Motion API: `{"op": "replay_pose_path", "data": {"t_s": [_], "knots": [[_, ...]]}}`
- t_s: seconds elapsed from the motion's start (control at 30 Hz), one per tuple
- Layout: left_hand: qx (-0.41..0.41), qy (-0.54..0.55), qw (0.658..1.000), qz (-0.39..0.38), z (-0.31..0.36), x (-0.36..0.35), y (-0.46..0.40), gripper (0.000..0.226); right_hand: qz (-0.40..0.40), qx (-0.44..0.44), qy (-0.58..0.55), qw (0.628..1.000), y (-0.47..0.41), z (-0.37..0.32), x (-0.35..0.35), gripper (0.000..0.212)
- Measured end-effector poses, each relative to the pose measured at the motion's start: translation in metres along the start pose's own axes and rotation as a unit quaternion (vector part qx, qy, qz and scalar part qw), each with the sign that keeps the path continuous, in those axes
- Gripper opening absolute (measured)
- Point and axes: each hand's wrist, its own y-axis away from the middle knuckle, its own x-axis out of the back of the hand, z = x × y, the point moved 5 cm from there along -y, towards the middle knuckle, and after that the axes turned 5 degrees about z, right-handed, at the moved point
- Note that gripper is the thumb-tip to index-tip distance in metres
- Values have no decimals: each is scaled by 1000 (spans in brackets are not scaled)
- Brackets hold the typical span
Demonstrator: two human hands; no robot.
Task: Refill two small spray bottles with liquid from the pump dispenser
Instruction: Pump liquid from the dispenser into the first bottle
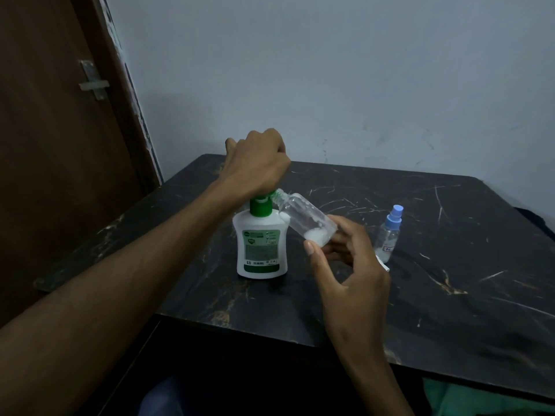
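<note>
Fingers (312,247) grip tilted clear spray bottle (306,217), white liquid pooled inside; left hand (258,163) clenched on pump

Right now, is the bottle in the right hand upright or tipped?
Tipped. The bottle leans with its open neck against the green pump, and a little white liquid sits at its lower end, near the right hand.

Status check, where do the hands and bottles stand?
Left hand pressing pump dispenser. Right hand tilts open bottle at nozzle, little liquid inside. Capped bottle waits. Nothing in the way.
</note>
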Motion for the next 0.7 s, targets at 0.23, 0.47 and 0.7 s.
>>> {"op": "replay_pose_path", "data": {"t_s": [0.23,0.47,0.7], "knots": [[-10,-4,1000,6,5,7,-2,26,-4,9,15,1000,2,1,-1,39],[-10,-5,1000,5,7,11,1,27,-8,30,35,999,4,1,-1,48],[-5,1,1000,-4,6,7,5,27,-5,13,16,1000,3,5,1,46]]}}
